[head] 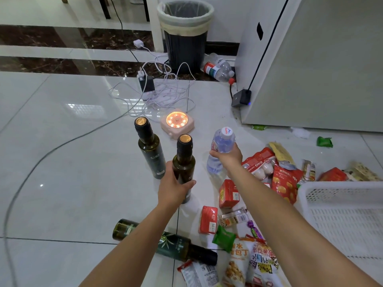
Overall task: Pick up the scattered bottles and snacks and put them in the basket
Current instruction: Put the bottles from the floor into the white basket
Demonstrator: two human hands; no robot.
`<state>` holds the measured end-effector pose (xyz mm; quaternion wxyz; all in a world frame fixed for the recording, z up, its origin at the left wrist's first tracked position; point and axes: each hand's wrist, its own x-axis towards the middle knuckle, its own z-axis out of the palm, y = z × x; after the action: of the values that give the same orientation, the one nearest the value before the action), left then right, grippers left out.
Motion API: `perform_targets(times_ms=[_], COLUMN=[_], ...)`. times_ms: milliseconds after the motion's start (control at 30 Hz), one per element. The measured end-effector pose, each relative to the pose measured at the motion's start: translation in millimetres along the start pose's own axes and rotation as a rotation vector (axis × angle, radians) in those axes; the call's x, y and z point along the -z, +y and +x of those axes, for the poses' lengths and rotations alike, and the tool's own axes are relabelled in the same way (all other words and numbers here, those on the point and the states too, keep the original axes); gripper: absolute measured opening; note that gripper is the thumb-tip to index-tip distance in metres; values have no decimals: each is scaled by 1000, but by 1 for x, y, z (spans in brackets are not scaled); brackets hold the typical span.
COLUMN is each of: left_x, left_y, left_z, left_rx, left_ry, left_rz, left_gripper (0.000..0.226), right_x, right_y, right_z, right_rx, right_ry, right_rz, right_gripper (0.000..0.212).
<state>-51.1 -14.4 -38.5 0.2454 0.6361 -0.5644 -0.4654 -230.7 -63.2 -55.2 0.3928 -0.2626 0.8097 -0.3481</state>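
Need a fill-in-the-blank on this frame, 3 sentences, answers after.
1. The right hand grips a clear ____ bottle.
2. The left hand grips a dark glass bottle that stands ____.
3. The white basket sits on the floor to the person's ____.

Answers: water; upright; right

The white basket and lower snack packets run off-frame.

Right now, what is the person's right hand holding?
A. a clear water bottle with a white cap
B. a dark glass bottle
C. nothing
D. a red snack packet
A: the right hand is wrapped around the upright clear water bottle, while the left hand grips a dark bottle.
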Motion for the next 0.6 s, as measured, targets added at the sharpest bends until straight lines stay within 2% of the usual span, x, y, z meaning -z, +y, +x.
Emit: perform_targets(times_ms=[100, 400, 600], left_x=[1, 8, 12], left_y=[-1, 1, 4], left_z=[0, -13, -19], left_rx=[17, 32, -22], left_ry=[0, 19, 12], left_rz=[-16, -124, -1], left_gripper=[61, 54, 55], right_x=[6, 57, 124], right_y=[1, -12, -22], right_z=[-2, -17, -44], right_rx=[-3, 25, 25], right_ry=[-2, 76, 204], right_rz=[26, 323, 581], right_gripper=[66, 69, 66])
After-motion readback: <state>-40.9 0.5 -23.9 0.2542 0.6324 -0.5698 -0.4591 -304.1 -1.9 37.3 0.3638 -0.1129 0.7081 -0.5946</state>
